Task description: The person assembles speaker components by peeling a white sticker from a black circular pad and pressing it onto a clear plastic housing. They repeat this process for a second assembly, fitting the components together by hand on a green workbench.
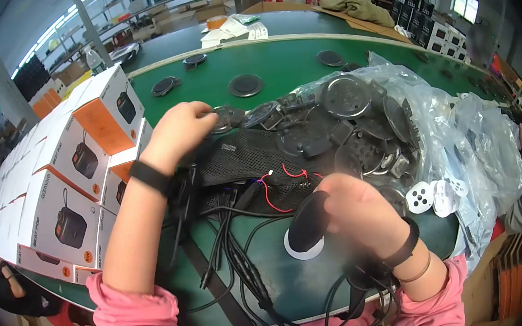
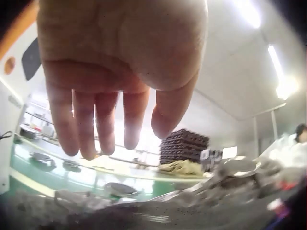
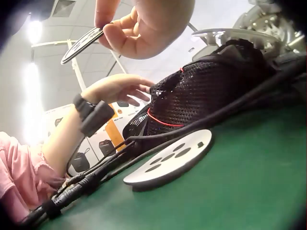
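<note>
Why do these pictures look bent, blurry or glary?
Head view: fisheye curves the green table, corners go dark, the right hand holding a black disc is motion-blurred. Left wrist view: left hand backlit, foreground unfocused. Right wrist view: ceiling lamp glares.

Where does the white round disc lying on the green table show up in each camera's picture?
Head: white disc, low centre, partly hidden behind the black disc that the right hand pinches.
Left wrist: not in it.
Right wrist: white disc in the middle, flat beside black cables.
Shared landmark: the green table, in all three views.
</note>
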The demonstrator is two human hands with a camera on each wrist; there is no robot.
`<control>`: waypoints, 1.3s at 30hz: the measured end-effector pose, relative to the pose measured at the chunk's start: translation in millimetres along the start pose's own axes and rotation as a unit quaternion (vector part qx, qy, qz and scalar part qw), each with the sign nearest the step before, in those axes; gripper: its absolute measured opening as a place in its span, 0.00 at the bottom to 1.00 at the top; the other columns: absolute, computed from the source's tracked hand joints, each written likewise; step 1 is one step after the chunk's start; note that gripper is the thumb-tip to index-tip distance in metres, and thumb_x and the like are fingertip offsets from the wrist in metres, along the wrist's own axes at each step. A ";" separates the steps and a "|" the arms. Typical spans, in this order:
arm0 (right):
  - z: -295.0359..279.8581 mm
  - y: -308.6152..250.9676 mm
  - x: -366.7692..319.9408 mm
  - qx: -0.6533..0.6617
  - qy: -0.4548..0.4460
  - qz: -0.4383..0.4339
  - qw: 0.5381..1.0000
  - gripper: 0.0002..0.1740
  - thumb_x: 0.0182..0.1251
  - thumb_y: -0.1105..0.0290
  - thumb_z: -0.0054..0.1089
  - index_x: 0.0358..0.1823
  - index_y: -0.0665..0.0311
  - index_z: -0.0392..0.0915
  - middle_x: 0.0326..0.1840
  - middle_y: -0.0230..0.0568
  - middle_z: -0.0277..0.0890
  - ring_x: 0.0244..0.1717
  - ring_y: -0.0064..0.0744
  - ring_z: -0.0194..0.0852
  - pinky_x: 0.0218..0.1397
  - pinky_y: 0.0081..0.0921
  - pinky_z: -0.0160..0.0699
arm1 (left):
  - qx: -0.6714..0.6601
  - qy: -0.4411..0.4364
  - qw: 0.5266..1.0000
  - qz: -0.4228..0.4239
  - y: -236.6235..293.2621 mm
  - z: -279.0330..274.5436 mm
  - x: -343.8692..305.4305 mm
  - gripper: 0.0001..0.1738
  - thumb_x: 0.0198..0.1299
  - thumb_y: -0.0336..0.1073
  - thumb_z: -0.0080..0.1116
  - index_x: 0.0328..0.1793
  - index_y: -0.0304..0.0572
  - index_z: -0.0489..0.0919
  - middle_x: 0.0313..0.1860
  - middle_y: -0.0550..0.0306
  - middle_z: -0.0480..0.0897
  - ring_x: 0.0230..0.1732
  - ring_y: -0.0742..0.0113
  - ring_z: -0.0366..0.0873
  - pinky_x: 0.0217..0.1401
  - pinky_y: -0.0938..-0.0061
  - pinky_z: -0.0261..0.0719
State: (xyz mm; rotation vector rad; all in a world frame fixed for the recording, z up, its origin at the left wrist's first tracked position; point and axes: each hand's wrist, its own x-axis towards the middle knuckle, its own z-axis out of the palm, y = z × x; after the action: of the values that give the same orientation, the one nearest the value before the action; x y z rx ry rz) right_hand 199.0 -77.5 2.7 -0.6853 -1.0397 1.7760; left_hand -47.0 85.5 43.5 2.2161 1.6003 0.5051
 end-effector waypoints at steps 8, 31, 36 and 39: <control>-10.3 3.7 0.1 -0.023 0.006 0.026 0.999 0.09 0.60 0.71 0.57 0.41 0.61 0.72 0.32 0.26 0.72 0.27 0.13 0.65 0.30 0.11 0.66 | 0.199 -0.030 0.977 -0.075 -62.1 42.1 42.6 0.34 0.41 0.57 0.58 0.48 0.37 0.76 0.44 0.37 0.77 0.46 0.47 0.75 0.51 0.64 0.72; -7.1 0.6 -4.0 0.063 0.003 -0.029 0.998 0.10 0.62 0.69 0.53 0.43 0.63 0.71 0.35 0.30 0.74 0.31 0.14 0.69 0.31 0.12 0.69 | 0.053 -0.010 0.991 -0.125 -59.1 34.5 17.7 0.43 0.41 0.65 0.54 0.46 0.26 0.76 0.43 0.34 0.77 0.49 0.46 0.75 0.54 0.67 0.69; -9.3 4.6 -2.6 0.069 -0.001 -0.031 0.997 0.09 0.63 0.69 0.53 0.43 0.62 0.71 0.36 0.29 0.74 0.31 0.14 0.69 0.32 0.12 0.69 | 0.217 -0.062 0.967 -0.118 -51.6 34.0 6.2 0.37 0.43 0.62 0.52 0.42 0.30 0.79 0.41 0.34 0.78 0.45 0.46 0.76 0.52 0.66 0.72; -9.9 6.0 -2.1 0.068 0.001 -0.032 0.997 0.09 0.63 0.69 0.53 0.43 0.62 0.71 0.35 0.29 0.74 0.31 0.14 0.69 0.31 0.13 0.69 | 0.315 -0.011 0.946 -0.076 -54.6 39.4 6.2 0.32 0.43 0.58 0.53 0.39 0.33 0.80 0.39 0.36 0.79 0.43 0.46 0.77 0.49 0.65 0.73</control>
State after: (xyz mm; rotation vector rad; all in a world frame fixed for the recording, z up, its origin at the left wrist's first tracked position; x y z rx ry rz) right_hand 205.1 -77.1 -7.3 -0.5641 -0.9196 1.7726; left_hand -71.1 104.3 -16.8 2.4696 2.1200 -0.1039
